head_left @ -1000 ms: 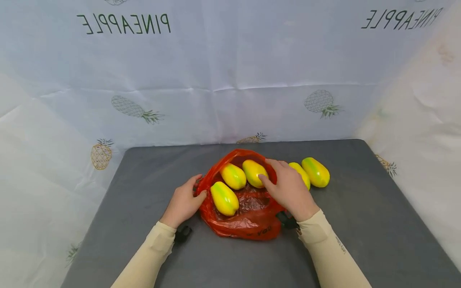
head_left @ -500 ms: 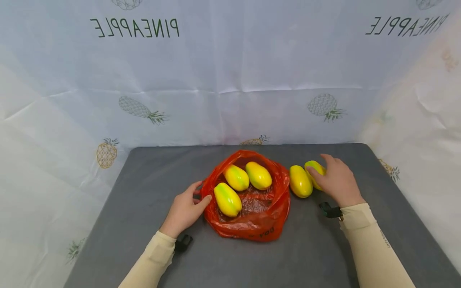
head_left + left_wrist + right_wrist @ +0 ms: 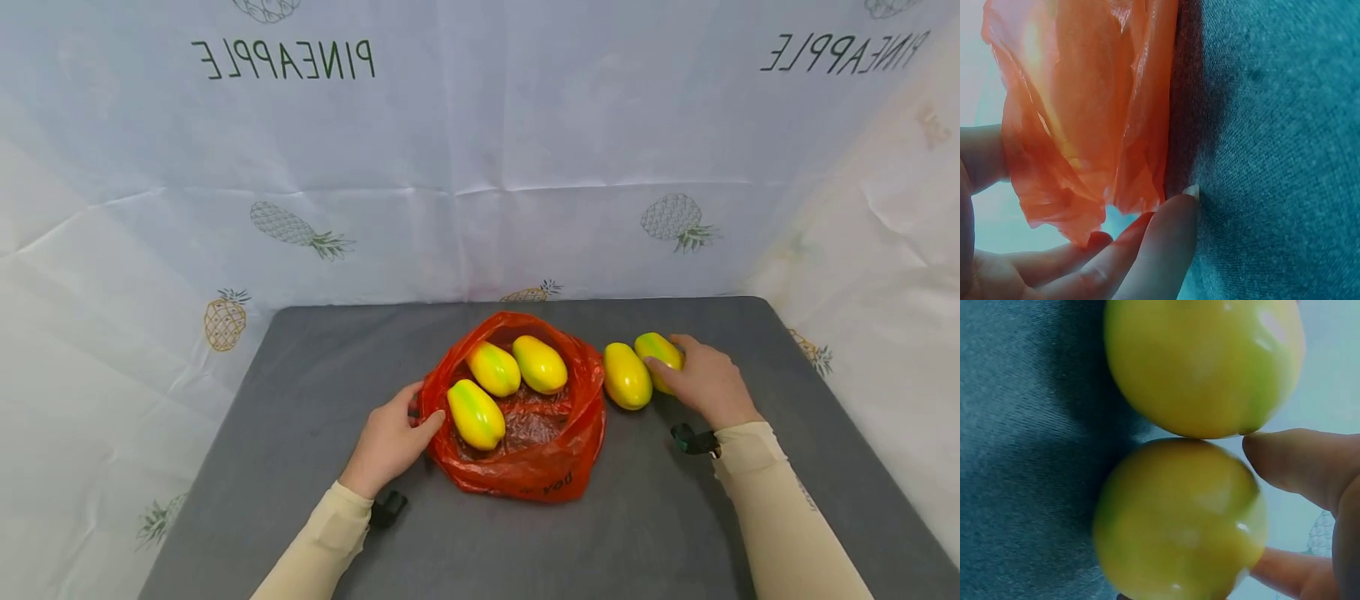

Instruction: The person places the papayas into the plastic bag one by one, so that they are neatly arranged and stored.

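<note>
A red plastic bag [image 3: 525,475] lies with its mouth spread, and three yellow-green papayas [image 3: 477,414] sit inside it. My left hand [image 3: 390,437] holds the bag's left rim, thumb over the edge; in the left wrist view its fingers [image 3: 1166,244] curve beneath the crumpled red film. Right of the bag, two more papayas rest side by side on the table. My right hand [image 3: 708,383] grips the farther right papaya [image 3: 658,357], thumb on its near left side. The right wrist view has that papaya [image 3: 1179,519] low in the picture, with the thumb tip between the two fruits.
Between the bag and the gripped fruit lies the other loose papaya [image 3: 627,377], close against both. The grey table [image 3: 525,550] ends at a white cloth [image 3: 420,242] printed with pineapples, which hangs behind it and along both sides.
My right hand has left the bag's right rim, moved right to the far papaya and closed around it. The left hand stays at the bag's left rim.
</note>
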`<state>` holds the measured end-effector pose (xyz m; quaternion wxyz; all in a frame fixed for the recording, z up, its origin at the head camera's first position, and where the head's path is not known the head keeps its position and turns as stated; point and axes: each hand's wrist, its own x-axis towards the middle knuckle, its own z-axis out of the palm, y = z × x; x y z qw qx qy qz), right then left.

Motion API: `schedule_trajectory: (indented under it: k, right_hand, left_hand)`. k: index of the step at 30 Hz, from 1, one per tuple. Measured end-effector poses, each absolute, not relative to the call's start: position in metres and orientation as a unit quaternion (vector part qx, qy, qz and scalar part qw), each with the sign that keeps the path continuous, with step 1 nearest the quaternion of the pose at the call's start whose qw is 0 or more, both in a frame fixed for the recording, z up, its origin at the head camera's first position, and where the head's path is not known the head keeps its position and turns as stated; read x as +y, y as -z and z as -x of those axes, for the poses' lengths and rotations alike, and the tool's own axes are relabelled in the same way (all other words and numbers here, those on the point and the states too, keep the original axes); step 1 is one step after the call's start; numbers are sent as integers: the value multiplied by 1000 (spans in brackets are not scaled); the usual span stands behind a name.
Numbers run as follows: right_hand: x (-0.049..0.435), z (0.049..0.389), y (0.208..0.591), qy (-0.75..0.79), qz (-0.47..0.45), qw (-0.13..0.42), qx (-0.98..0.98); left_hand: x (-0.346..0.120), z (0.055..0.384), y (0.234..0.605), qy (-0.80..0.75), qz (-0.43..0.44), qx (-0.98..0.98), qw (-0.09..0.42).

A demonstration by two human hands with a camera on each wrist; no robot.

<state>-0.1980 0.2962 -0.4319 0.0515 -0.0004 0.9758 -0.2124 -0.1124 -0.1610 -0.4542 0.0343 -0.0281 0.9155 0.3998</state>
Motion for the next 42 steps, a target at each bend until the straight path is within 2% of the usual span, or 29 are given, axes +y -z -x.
schedule_trajectory:
  k: [9, 20, 30, 42]
  right_hand:
    - [295, 194, 428, 216, 7, 57, 975]
    - [291, 179, 397, 198, 42, 3, 979]
    - [233, 153, 354, 201, 115, -28, 972]
    - [172, 135, 365, 191, 203, -27, 960]
  left_hand:
    - [-160, 115, 453, -399, 33, 916, 37]
    - [-159, 114, 454, -405, 22, 913, 39]
    - [-159, 116, 452, -408, 20, 912, 48]
    - [-161, 117, 452, -409, 20, 911, 47]
